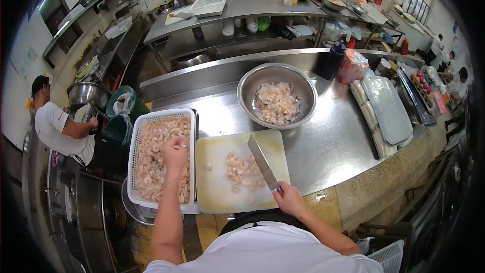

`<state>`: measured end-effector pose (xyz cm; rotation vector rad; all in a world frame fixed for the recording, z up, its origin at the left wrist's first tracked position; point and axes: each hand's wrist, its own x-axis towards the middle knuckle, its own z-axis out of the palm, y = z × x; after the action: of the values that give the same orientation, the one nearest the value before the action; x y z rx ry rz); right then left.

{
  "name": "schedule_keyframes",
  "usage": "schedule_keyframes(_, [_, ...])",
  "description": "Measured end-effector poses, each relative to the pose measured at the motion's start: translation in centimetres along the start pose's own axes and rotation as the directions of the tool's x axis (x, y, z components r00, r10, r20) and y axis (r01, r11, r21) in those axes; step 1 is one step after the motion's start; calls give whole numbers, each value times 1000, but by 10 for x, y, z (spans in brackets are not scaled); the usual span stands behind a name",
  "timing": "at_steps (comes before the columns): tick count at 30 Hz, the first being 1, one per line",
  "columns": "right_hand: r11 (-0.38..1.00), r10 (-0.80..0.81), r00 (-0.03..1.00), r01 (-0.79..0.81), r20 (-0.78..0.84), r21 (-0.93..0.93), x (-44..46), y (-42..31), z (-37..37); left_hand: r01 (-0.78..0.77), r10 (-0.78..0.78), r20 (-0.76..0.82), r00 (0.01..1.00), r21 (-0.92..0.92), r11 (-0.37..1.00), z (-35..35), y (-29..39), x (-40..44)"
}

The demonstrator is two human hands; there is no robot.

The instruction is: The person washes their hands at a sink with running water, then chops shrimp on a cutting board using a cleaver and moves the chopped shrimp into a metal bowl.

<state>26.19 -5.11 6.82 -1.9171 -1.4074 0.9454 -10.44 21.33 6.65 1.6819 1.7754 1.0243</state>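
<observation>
Here, shrimp (pixel 150 172) lie under the left hand (pixel 175 154), grip unclear; the right hand (pixel 290 198) clasps a knife (pixel 262 162).

Bright light, strong wide-lens bending.
White glare spreads on the counter (pixel 331 134) ahead of the right hand (pixel 290 199) and to its right; far out from its grip, straight lines bow and corners go black.

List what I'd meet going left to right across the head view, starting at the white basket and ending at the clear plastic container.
White basket → shrimp pile → right hand → dark bottle → clear plastic container.
</observation>
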Motion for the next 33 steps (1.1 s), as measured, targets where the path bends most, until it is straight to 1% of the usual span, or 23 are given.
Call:
schedule_keyframes(1, [1000,-6,1000,6,-8,-15,-2,-2,2,53,-48,-72,996,79,995,-13,-18,18])
schedule_keyframes(2, [999,-15,1000,14,-15,-31,-3,-3,3,147,-143,-31,989,215,965,-24,-18,24])
schedule_keyframes(3, [999,-18,999,17,-26,-42,-3,0,6,228,-242,-5,970,352,908,-38,-13,27])
schedule_keyframes(4, [998,-23,999,21,-33,-52,-4,5,11,297,-342,5,940,484,823,-51,-14,27])
schedule_keyframes(6, [998,-7,1000,6,-25,-66,-6,6,17,310,-416,118,902,494,812,-32,-81,34])
schedule_keyframes(7, [997,12,1000,-13,-15,-75,-6,4,17,316,-450,174,876,498,807,-31,-77,29])
schedule_keyframes(8, [996,34,999,-34,-5,-84,-6,2,18,306,-484,220,847,542,782,-27,-73,23])
schedule_keyframes(11, [998,45,999,-46,-21,-48,-8,-3,22,235,-453,186,872,654,719,-16,-72,17])
schedule_keyframes(12, [998,22,999,-23,-33,-55,-8,0,25,250,-362,50,931,634,732,-12,-77,9])
schedule_keyframes(14, [998,-27,998,24,-53,-62,-6,9,35,308,-433,170,885,483,820,-11,-101,19])
schedule_keyframes(15, [998,8,999,-11,-39,-68,-6,6,35,339,-455,233,859,406,849,-16,-103,21])
schedule_keyframes(16, [996,44,999,-45,-24,-74,-6,0,33,313,-384,180,906,326,892,-14,-105,12])
schedule_keyframes(17, [994,78,997,-79,-11,-81,-5,-3,33,382,-415,189,890,191,904,-15,-105,9])
schedule_keyframes(18, [994,78,997,-78,-5,-80,-4,-4,33,443,-444,203,873,52,895,-16,-106,7])
schedule_keyframes(19, [994,76,997,-76,-1,-81,-3,-4,33,494,-467,221,856,-90,865,-18,-105,6])
schedule_keyframes(20, [994,75,997,-75,1,-81,-2,-4,32,528,-465,264,845,-267,806,-20,-109,6])
schedule_keyframes(21, [995,59,998,-59,-1,-78,-2,-2,32,548,-454,307,836,-432,716,-26,-108,7])
schedule_keyframes(22, [996,43,999,-43,-4,-75,-1,0,33,556,-435,349,830,-578,597,-29,-106,8])
schedule_keyframes(23, [997,27,1000,-28,-7,-72,-1,2,33,556,-455,331,827,-604,571,-29,-103,5])
schedule_keyframes(25, [996,16,1000,-15,3,-84,2,0,31,552,-496,297,816,-652,519,-43,-26,-11])
schedule_keyframes(28, [996,19,1000,-17,21,-83,4,-2,29,451,-301,337,892,-619,643,-32,0,-15])
schedule_keyframes(31, [997,4,1000,-2,23,-82,6,1,29,388,-186,409,893,-490,780,12,21,-28])
schedule_keyframes(33, [997,-5,1000,6,22,-81,8,1,27,443,-280,499,820,-241,864,31,69,-49])
